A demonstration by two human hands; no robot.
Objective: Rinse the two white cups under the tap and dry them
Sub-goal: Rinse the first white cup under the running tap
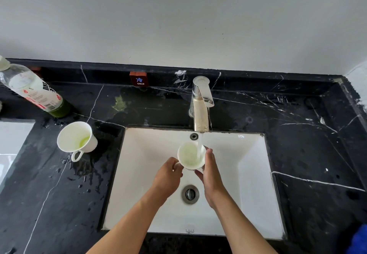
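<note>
Over the white sink (pixel 248 174) I hold a white cup (pixel 189 156) upright under the chrome tap (pixel 201 104). Water streams from the spout into the cup, which has pale green liquid inside. My left hand (pixel 168 176) grips the cup's handle on its left side. My right hand (pixel 210 172) wraps the cup's right side. A second white cup (pixel 75 139) stands on the black marble counter (pixel 307 144) left of the sink, handle toward me, with a green residue at its bottom.
A clear plastic bottle (pixel 33 90) with a little green liquid stands at the far left. Water drops wet the counter beside the second cup. A small "COLD" sign (pixel 139 79) sits on the back ledge. Something blue (pixel 357 239) shows at the bottom right corner.
</note>
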